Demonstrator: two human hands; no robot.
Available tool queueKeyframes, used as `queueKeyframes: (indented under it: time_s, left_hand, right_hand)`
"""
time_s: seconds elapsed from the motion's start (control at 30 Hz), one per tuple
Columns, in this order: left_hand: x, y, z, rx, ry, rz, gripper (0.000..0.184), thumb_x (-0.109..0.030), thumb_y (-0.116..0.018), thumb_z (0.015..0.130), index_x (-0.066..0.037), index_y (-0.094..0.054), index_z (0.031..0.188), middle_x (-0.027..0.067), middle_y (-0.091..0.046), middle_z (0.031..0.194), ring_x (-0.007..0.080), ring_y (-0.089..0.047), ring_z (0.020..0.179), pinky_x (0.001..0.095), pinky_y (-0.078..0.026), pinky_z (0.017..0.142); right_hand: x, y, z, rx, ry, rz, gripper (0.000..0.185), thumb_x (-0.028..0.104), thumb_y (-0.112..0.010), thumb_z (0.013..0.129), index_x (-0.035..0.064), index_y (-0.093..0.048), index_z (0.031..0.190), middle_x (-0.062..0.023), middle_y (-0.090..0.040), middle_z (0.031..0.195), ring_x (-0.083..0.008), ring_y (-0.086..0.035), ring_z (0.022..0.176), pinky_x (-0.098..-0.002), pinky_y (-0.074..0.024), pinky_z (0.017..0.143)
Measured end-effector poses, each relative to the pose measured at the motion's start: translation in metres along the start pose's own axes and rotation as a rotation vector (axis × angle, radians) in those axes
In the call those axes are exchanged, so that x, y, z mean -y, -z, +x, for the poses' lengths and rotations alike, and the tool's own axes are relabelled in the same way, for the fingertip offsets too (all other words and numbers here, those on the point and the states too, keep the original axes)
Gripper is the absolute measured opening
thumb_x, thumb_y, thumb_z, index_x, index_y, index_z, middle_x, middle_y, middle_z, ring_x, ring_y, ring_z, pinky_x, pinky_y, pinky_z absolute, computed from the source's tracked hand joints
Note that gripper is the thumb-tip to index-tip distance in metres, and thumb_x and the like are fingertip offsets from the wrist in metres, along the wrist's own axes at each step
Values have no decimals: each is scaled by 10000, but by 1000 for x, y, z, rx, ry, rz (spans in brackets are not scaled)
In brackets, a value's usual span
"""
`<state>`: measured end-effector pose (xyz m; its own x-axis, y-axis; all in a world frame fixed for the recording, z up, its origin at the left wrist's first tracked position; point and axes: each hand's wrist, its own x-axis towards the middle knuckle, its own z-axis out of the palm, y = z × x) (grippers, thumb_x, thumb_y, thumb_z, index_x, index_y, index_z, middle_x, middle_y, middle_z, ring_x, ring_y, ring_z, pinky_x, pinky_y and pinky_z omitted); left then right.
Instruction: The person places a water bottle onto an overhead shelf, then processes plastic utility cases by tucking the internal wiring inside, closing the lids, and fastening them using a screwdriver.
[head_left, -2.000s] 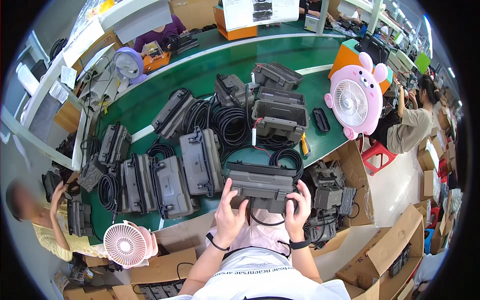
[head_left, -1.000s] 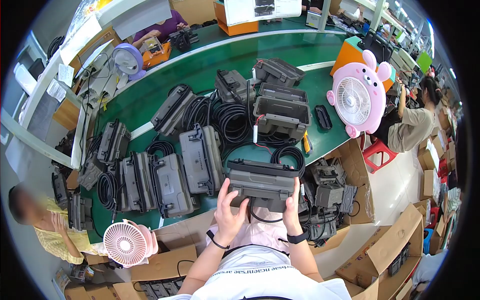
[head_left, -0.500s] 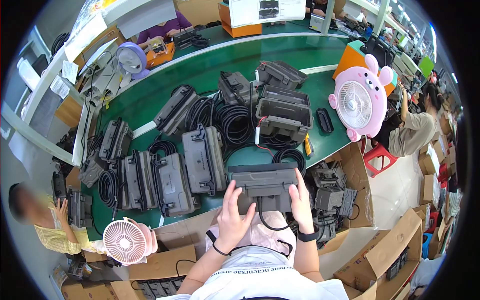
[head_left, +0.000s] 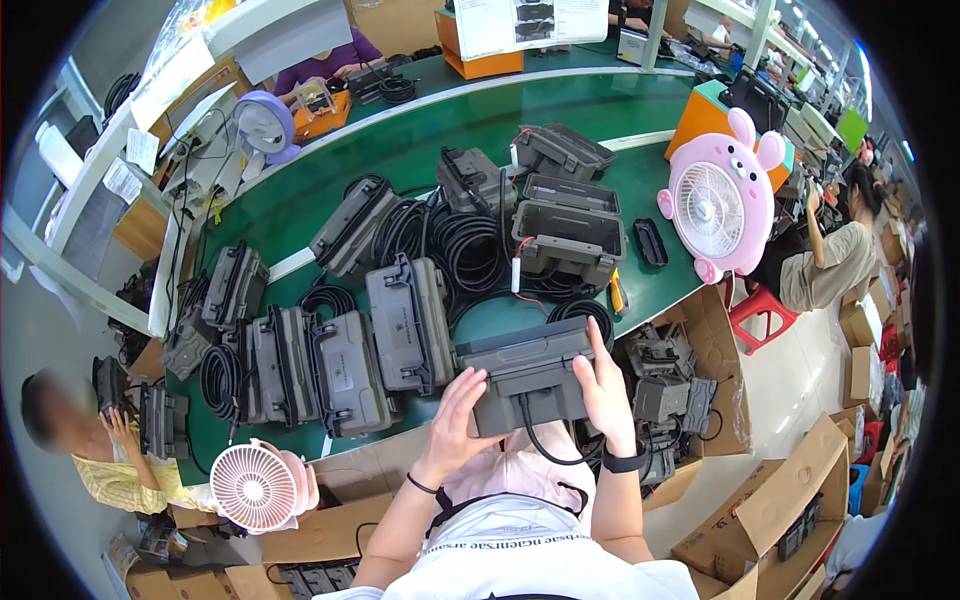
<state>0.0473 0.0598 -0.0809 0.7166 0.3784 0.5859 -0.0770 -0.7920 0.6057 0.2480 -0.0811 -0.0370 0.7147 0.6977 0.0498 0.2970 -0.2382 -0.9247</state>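
A closed dark grey plastic case (head_left: 528, 375) is held between my two hands at the bench's near edge, with a black cable hanging from its near side. My left hand (head_left: 456, 422) grips its left end. At the right end, my right hand (head_left: 606, 392) presses with its fingers and thumb. Several similar grey cases stand to the left, the closest being an upright one (head_left: 408, 325). Beyond the held case lie a coiled black cable (head_left: 582, 312), an open empty case (head_left: 568, 240) with a red wire and white connector, and a yellow tool (head_left: 619, 293).
A pink rabbit-shaped fan (head_left: 712, 208) stands on the green bench (head_left: 450, 110) at the right, and a small pink fan (head_left: 252, 486) at the lower left. Cardboard boxes (head_left: 790, 480) with cases sit at the right. Co-workers sit at left, right and across the bench.
The case in my hands has tilted, its right end rising and its near side with the cable turning into view. My right hand has shifted up along its right end.
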Motion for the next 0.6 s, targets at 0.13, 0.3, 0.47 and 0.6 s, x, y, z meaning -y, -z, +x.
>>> queueKeyframes:
  time_s: [0.13, 0.3, 0.47, 0.6]
  left_hand:
    - [5, -4, -3, -64, -84, -28, 811, -165, -902, 582, -23, -510, 1277, 181, -579, 1301, 414, -509, 1253, 463, -463, 1031]
    - [4, -1, 4, -85, -73, 45, 764, -207, -912, 572, -7, -558, 1219, 188, -610, 1250, 427, -557, 1192, 471, -497, 989]
    - [11, -4, 3, -105, -101, 54, 766, -248, -921, 560, -12, -574, 1201, 184, -622, 1233, 419, -576, 1170, 465, -511, 972]
    - [14, -5, 3, -126, -97, 68, 782, -268, -926, 549, -21, -572, 1200, 177, -638, 1207, 422, -591, 1147, 465, -520, 960]
  right_hand:
    - [4, -8, -4, -132, 112, 158, 719, 246, -630, 881, 20, -305, 1481, -239, -479, 1405, -353, -478, 1298, -397, -355, 1084]
    - [-1, -5, -12, -112, 602, -230, 467, 150, -664, 784, 38, -615, 1234, -184, -538, 1355, -363, -492, 1277, -457, -365, 1083]
    - [-5, -11, -13, -190, 666, -226, 479, 186, -679, 743, 16, -630, 1188, -185, -589, 1247, -387, -529, 1209, -515, -372, 1065]
    - [1, -11, -3, -217, 704, -256, 413, 190, -667, 751, 13, -644, 1123, -168, -627, 1152, -366, -575, 1136, -505, -406, 1036]
